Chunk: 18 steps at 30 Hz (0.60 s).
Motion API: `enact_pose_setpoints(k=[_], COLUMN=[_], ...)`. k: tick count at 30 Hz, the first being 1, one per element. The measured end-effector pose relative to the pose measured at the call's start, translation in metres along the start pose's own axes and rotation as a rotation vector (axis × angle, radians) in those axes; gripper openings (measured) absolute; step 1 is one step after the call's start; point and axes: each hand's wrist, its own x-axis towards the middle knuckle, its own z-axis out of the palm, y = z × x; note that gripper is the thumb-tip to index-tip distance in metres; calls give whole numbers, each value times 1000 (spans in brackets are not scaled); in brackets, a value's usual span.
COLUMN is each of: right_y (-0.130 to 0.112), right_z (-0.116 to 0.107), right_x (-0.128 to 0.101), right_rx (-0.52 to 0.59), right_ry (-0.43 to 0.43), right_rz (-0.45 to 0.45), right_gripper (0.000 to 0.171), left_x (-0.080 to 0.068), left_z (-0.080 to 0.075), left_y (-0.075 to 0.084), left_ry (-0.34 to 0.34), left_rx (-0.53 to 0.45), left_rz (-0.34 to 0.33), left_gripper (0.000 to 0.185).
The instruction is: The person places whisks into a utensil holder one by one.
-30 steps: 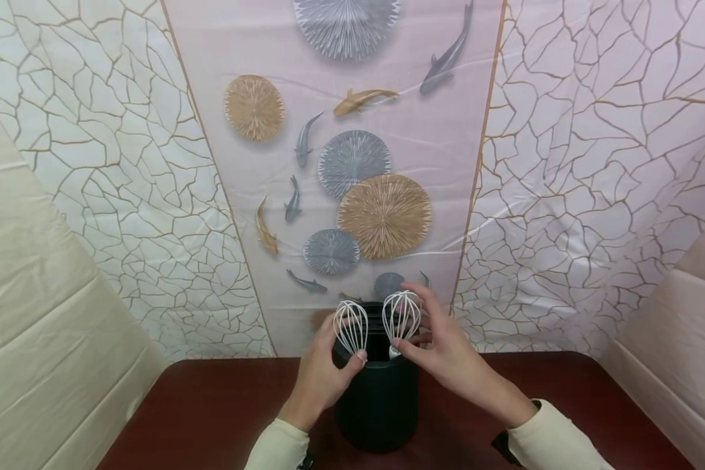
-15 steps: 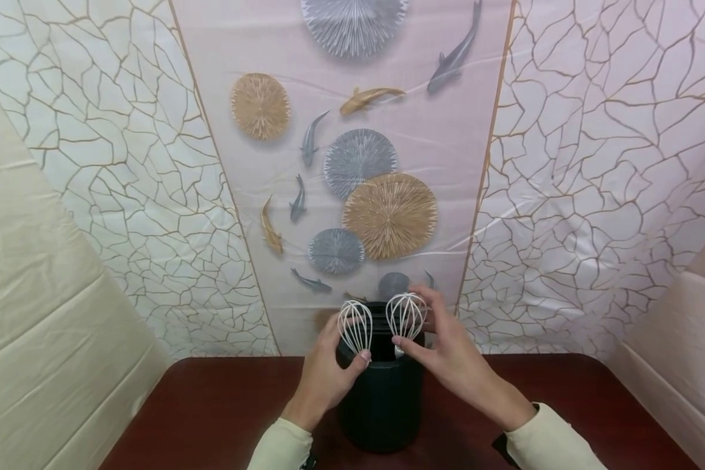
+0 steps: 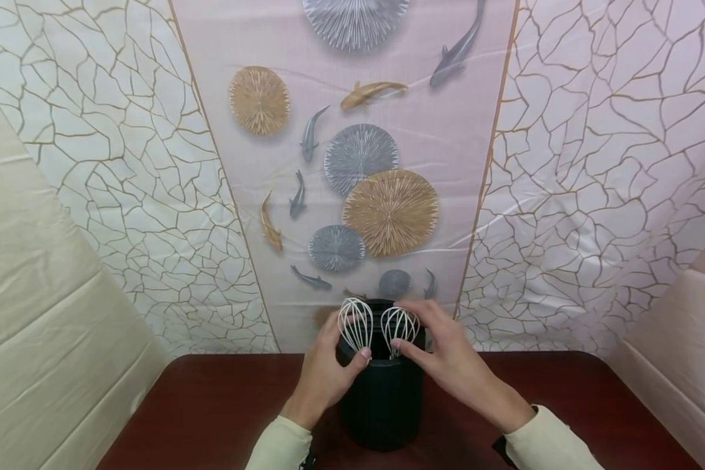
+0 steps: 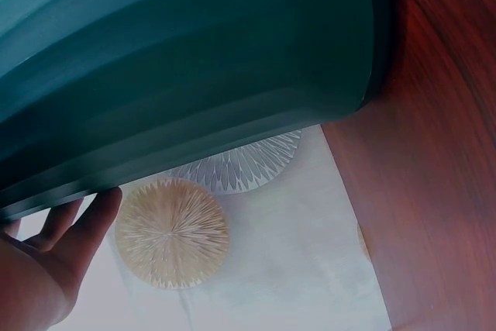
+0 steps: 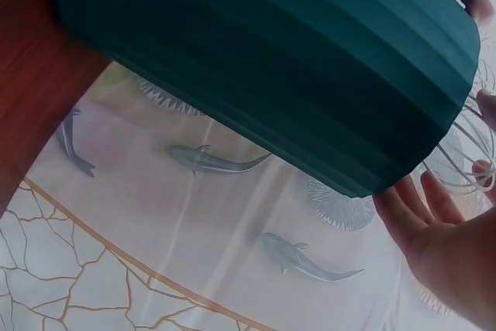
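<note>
Two white wire whisks stand with their balloon ends up at the mouth of a dark green ribbed container (image 3: 380,405). My left hand (image 3: 323,369) pinches the left whisk (image 3: 355,323) at the rim, thumb in front and fingers behind the wires. The right whisk (image 3: 399,326) sits lower, its wires between the thumb and fingers of my right hand (image 3: 455,352). In the left wrist view, fingers (image 4: 93,226) of the left hand lie against the container's side. Fingers of the right hand also reach its rim in the right wrist view. Both whisk handles are hidden inside the container.
The container stands on a dark red table (image 3: 229,405) with rounded far corners. Behind the table hangs a patterned cloth (image 3: 388,215) printed with fish and round discs. Cream padded panels (image 3: 41,313) slope in at both sides.
My right hand has lowered the right whisk deeper into the container, its fingers dropping with it. The left hand and left whisk keep nearly the same place; the head view has shifted slightly.
</note>
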Motion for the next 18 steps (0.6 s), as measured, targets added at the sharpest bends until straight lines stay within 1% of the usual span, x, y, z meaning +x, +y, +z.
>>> enact_pose_setpoints(k=[4, 8, 11, 14, 18], right_y=[-1, -3, -6, -8, -9], right_z=[0, 2, 5, 9, 15], right_x=[-2, -1, -1, -3, -7], right_rx=[-14, -38, -87, -127, -125], right_ry=[28, 56, 60, 57, 61], right_rz=[26, 41, 47, 75, 108], right_gripper=[58, 57, 56, 56, 56], left_x=[-1, -2, -1, -1, -1], left_z=[-1, -2, -2, -2, -1], left_y=[2, 3, 3, 4, 2], left_ry=[-3, 1, 1, -2, -13], left_rx=[-11, -22, -20, -15, -9], left_rz=[-17, -16, -16, -25, -18], left_gripper=[57, 56, 57, 59, 59])
